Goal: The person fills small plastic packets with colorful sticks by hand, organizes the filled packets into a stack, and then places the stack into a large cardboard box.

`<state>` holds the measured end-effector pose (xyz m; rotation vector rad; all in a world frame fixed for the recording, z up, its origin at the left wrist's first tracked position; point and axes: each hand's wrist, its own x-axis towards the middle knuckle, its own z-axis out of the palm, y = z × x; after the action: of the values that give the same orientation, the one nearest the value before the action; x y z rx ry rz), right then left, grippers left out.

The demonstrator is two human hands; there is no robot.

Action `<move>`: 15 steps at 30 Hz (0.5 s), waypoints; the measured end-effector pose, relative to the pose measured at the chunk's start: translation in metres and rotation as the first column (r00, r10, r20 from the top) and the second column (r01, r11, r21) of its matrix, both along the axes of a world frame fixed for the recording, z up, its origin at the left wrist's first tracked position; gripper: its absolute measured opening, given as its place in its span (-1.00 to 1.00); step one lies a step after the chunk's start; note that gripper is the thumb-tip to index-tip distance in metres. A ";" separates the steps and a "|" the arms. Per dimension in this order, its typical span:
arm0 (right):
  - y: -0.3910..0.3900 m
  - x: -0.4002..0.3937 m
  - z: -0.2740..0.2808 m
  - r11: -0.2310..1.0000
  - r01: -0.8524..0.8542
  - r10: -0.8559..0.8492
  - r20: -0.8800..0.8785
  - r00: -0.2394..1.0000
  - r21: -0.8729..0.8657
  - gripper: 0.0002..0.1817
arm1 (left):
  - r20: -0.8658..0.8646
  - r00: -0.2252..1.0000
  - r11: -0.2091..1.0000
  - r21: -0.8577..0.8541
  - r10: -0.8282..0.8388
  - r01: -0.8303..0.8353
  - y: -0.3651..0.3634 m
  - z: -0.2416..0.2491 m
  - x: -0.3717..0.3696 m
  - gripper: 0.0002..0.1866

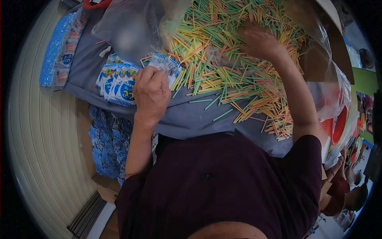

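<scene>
My left hand (pixel 152 89) is closed on a small white-and-blue printed packet (pixel 164 62), whose far end sticks out beyond the fingers. Just left of it lies a row of overlapping packets (pixel 119 81) with the same blue and white print. My right hand (pixel 258 40) reaches into a large heap of thin coloured sticks (pixel 207 77) in green, yellow and orange-pink. Its thumb and fingers look apart over the sticks, though the fingertips are partly hidden and blurred.
Grey cloth (pixel 191 119) covers the work surface. Clear plastic (pixel 131 32) lies behind the packets, beside a bundle of blue-edged packets (pixel 59 51). Below left, a cardboard box (pixel 104 193) holds many blue packets. A red basket (pixel 338 127) stands at right, with another person (pixel 338 195) beyond.
</scene>
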<state>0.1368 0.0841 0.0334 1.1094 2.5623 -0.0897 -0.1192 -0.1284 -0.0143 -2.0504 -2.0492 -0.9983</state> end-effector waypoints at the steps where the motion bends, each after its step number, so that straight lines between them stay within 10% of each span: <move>1: -0.006 -0.003 -0.009 0.987 -0.025 0.025 0.002 1.000 0.159 -0.53 | -0.001 1.000 1.000 0.002 -0.001 0.001 0.002 -0.001 0.000 -0.87; 9: -0.017 0.021 -0.031 0.986 0.126 -0.087 -0.315 0.945 0.108 -0.62 | -0.084 0.996 1.000 0.005 0.017 -0.016 -0.014 0.000 0.006 -0.91; 11: -0.012 0.033 -0.041 0.968 0.116 0.080 -0.715 0.694 0.221 -0.59 | -0.094 0.995 1.000 -0.012 0.026 -0.027 -0.012 0.003 0.003 -0.88; 15: -0.004 0.035 -0.037 0.932 0.133 0.195 -0.774 0.603 0.338 -0.58 | 0.085 0.996 0.999 0.051 0.003 -0.008 -0.006 0.002 -0.003 -0.84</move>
<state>0.1717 0.0802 -0.0039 1.3820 3.5342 -0.1304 -0.1218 -0.1342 -0.0120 -2.0094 -2.0444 -1.1436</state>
